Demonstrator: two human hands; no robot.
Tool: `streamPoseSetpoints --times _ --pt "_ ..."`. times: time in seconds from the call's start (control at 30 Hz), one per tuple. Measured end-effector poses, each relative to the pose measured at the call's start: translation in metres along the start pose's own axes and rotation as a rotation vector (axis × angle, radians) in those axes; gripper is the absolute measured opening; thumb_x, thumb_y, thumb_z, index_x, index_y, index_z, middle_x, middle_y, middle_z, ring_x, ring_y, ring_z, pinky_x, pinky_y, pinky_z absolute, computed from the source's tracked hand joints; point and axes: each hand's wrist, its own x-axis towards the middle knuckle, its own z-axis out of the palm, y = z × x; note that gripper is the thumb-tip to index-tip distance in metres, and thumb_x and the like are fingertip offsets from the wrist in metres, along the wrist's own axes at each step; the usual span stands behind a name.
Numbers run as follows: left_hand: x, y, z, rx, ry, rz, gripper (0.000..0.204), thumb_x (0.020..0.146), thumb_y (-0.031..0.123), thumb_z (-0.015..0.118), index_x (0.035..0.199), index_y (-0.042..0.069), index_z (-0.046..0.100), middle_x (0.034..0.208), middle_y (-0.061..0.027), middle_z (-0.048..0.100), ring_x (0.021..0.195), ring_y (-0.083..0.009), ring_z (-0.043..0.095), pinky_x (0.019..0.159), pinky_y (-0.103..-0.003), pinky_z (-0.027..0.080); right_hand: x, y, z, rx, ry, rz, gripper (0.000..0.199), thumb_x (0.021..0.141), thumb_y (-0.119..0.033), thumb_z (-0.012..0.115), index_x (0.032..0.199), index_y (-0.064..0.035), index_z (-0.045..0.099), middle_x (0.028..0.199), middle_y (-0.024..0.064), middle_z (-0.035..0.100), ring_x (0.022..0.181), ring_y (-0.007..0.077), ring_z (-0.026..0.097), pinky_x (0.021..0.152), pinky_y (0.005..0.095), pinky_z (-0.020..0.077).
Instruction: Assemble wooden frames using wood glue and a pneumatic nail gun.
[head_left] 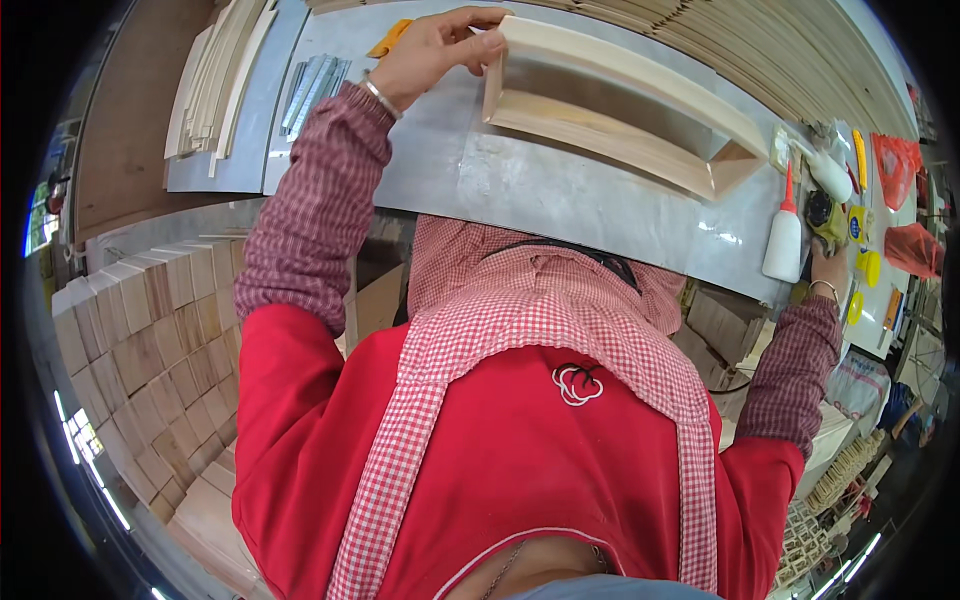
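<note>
At the table's far side, my left hand [432, 55] grips the left corner of a long rectangular wooden frame [620, 140], thumb on its near face and fingers behind. The pale frame stands on edge on the grey tabletop. Over at the right, my right hand [828, 264] closes round the lower end of a yellow-green tool [824, 218] with a round black end. Its exact kind is unclear. Just left of that tool lies a white glue bottle [784, 240] with a red nozzle. A second white bottle [828, 174] lies beyond it.
Thin wood strips [215, 80] and metal staple strips [316, 92] lie at the left. Long wooden slats [740, 50] line the back. Red plastic bags [895, 165] and yellow tape rolls [868, 267] sit right. Stacked wood blocks [150, 350] stand lower left.
</note>
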Motion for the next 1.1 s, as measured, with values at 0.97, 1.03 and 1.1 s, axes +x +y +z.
streamPoseSetpoints --times 0.97,1.03,1.1 --pt "-0.089 -0.065 0.037 -0.116 0.508 0.057 0.030 0.089 0.006 0.052 0.118 -0.002 0.055 0.111 -0.0129 0.059 0.095 -0.0184 0.058 0.082 -0.029 0.049 -0.102 -0.098 -0.032 0.779 0.080 -0.006 0.046 0.077 -0.029 0.070 0.109 0.0022 0.058 0.102 0.0168 0.062 0.089 0.0239 0.059 0.082 0.0324 0.0470" --pt "-0.088 -0.064 0.044 -0.107 0.535 0.049 0.026 0.089 0.009 0.054 0.113 -0.002 0.058 0.103 -0.0123 0.062 0.088 -0.0170 0.060 0.077 -0.026 0.049 -0.102 -0.098 -0.022 0.563 0.126 -0.110 0.059 0.072 -0.034 0.074 0.115 0.0012 0.056 0.109 0.0182 0.059 0.094 0.0284 0.058 0.083 0.0354 0.0466" --pt "-0.086 -0.068 0.046 -0.029 0.554 0.021 0.025 0.089 0.009 0.054 0.112 -0.001 0.059 0.101 -0.0114 0.063 0.085 -0.0163 0.061 0.076 -0.025 0.049 -0.102 -0.102 -0.043 0.615 -0.020 -0.064 0.061 0.071 -0.034 0.074 0.117 0.0013 0.054 0.111 0.0185 0.058 0.095 0.0287 0.058 0.083 0.0359 0.0462"
